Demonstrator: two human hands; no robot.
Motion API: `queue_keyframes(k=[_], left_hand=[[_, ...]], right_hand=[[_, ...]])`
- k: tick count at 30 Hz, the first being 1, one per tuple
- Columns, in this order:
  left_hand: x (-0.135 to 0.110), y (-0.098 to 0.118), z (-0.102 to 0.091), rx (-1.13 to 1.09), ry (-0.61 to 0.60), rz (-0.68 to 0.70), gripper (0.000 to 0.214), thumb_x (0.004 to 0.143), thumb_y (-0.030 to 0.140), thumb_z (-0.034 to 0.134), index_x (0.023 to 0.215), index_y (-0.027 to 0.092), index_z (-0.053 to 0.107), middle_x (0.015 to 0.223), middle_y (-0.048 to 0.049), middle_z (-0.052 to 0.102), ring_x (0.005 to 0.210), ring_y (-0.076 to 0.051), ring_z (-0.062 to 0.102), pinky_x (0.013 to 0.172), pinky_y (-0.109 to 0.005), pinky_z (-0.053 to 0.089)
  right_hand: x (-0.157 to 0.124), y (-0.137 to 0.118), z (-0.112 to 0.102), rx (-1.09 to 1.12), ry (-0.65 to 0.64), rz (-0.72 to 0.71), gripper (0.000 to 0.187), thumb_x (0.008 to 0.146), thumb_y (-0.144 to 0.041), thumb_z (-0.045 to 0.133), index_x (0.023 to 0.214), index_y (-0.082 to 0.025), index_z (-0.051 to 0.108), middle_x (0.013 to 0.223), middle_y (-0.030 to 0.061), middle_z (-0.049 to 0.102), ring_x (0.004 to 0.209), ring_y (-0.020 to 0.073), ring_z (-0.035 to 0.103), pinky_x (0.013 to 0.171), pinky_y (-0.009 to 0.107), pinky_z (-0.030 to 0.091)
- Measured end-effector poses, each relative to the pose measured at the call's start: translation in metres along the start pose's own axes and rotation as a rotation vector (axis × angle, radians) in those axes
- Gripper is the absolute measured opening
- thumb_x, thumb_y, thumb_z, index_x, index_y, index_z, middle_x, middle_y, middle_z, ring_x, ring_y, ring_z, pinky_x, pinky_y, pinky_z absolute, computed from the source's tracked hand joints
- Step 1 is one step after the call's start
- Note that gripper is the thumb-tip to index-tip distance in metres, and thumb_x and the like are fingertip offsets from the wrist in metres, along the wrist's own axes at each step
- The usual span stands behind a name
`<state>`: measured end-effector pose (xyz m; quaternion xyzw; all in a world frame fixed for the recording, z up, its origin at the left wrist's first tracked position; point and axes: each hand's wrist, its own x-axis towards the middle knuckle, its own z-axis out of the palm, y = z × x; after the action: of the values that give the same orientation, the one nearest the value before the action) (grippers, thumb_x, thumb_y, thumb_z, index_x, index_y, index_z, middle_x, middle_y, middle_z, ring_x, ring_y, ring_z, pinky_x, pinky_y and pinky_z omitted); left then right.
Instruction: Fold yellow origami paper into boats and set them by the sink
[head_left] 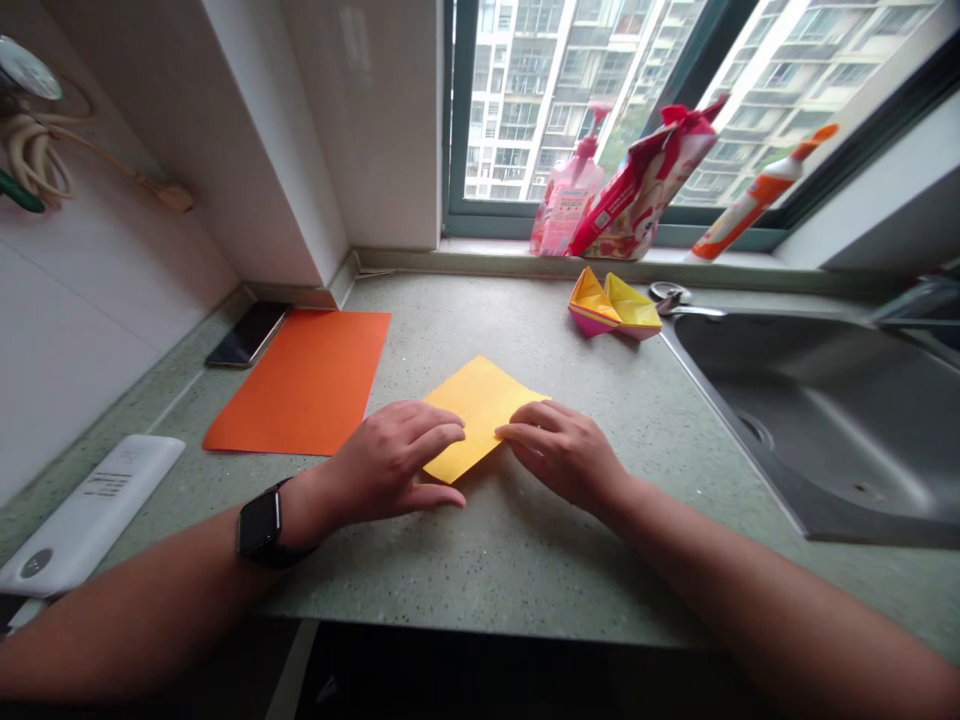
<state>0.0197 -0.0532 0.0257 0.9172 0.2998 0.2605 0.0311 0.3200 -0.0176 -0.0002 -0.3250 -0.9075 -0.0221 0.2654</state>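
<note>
Laid palm-down on the speckled green countertop (510,560), left hand (386,462) and right hand (562,462), neither pinching, fingertips resting lightly on a yellow paper sheet (480,400) between them. Long axis slanted away to the right, near corner closer to the left hand. Farther off, an orange sheet (300,380) set to the left, a yellow-and-pink paper boat (615,305) beyond.

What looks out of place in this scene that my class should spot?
The orange-and-white tube on the windowsill leans steeply sideways instead of standing upright, and the red printed bag beside it tilts too.
</note>
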Motion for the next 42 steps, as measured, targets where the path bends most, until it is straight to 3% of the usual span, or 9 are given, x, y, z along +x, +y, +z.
queue_keyframes(k=[3,10,16,22,25,31,34,37,42], left_hand=[[-0.003,-0.012,-0.007,-0.008,0.009,-0.036,0.082,0.094,0.076,0.074,0.152,0.019,0.058,0.139,-0.0174,0.074,0.13,-0.036,0.07,0.113,-0.054,0.057],[-0.002,-0.021,-0.012,-0.286,0.262,-0.325,0.023,0.108,0.042,0.071,0.112,0.02,0.078,0.106,-0.0062,0.084,0.096,-0.02,0.08,0.089,-0.031,0.063],[0.002,-0.012,-0.007,-0.429,0.316,-0.461,0.03,0.104,0.045,0.075,0.089,0.018,0.078,0.086,-0.0032,0.081,0.078,-0.016,0.075,0.073,-0.027,0.058],[0.001,-0.009,-0.008,-0.463,0.261,-0.555,0.033,0.104,0.046,0.073,0.087,0.018,0.078,0.084,-0.0039,0.08,0.078,-0.017,0.073,0.073,-0.027,0.055],[0.002,-0.007,-0.01,-0.516,0.218,-0.62,0.032,0.102,0.045,0.072,0.086,0.018,0.077,0.086,-0.0041,0.08,0.082,-0.018,0.073,0.076,-0.028,0.056],[0.005,-0.006,-0.008,-0.69,0.134,-0.783,0.031,0.098,0.05,0.072,0.095,0.019,0.068,0.084,-0.0026,0.075,0.077,-0.018,0.071,0.07,-0.028,0.054],[0.004,-0.008,-0.004,-0.774,0.112,-0.866,0.044,0.095,0.048,0.074,0.124,0.02,0.057,0.078,0.0017,0.074,0.069,-0.017,0.07,0.067,-0.029,0.054],[0.005,-0.008,-0.004,-0.751,0.051,-0.903,0.055,0.095,0.044,0.072,0.137,0.019,0.048,0.075,0.0038,0.073,0.067,-0.017,0.068,0.066,-0.028,0.051],[0.007,-0.006,-0.004,-0.646,-0.062,-0.889,0.05,0.096,0.039,0.069,0.137,0.02,0.048,0.075,0.004,0.075,0.064,-0.017,0.067,0.063,-0.028,0.047]], right_hand=[[0.001,0.005,-0.009,0.1,0.104,0.099,0.02,0.106,-0.019,0.058,0.103,-0.024,0.076,0.103,0.0064,0.08,0.089,0.0193,0.074,0.08,0.034,0.059],[0.006,0.015,-0.014,0.358,0.178,0.289,0.012,0.1,-0.021,0.059,0.095,-0.024,0.07,0.088,0.0031,0.076,0.079,0.019,0.072,0.074,0.034,0.059],[0.006,0.015,-0.011,0.426,0.14,0.311,0.014,0.101,-0.026,0.06,0.095,-0.023,0.072,0.084,0.0026,0.075,0.074,0.0174,0.07,0.068,0.03,0.058],[0.006,0.015,-0.016,0.47,0.175,0.252,0.016,0.102,-0.034,0.068,0.092,-0.023,0.074,0.089,0.0037,0.076,0.075,0.017,0.068,0.068,0.03,0.055],[0.005,0.017,-0.017,0.527,0.111,0.295,0.021,0.102,-0.035,0.068,0.086,-0.023,0.072,0.087,0.0034,0.077,0.077,0.0174,0.069,0.07,0.03,0.053],[0.002,0.022,-0.02,0.56,-0.213,0.475,0.031,0.098,-0.047,0.068,0.079,-0.023,0.063,0.066,-0.0022,0.063,0.059,0.0141,0.055,0.058,0.028,0.04],[0.001,0.021,-0.019,0.62,-0.304,0.548,0.027,0.095,-0.048,0.07,0.104,-0.023,0.066,0.066,-0.0048,0.062,0.06,0.0153,0.057,0.059,0.029,0.04],[0.0,0.019,-0.018,0.627,-0.355,0.602,0.058,0.093,-0.044,0.069,0.143,-0.018,0.056,0.07,-0.0046,0.068,0.063,0.0175,0.061,0.064,0.032,0.044],[-0.001,0.016,-0.019,0.598,-0.403,0.639,0.091,0.093,-0.037,0.068,0.173,-0.018,0.028,0.075,-0.0036,0.072,0.066,0.0195,0.065,0.068,0.033,0.048]])
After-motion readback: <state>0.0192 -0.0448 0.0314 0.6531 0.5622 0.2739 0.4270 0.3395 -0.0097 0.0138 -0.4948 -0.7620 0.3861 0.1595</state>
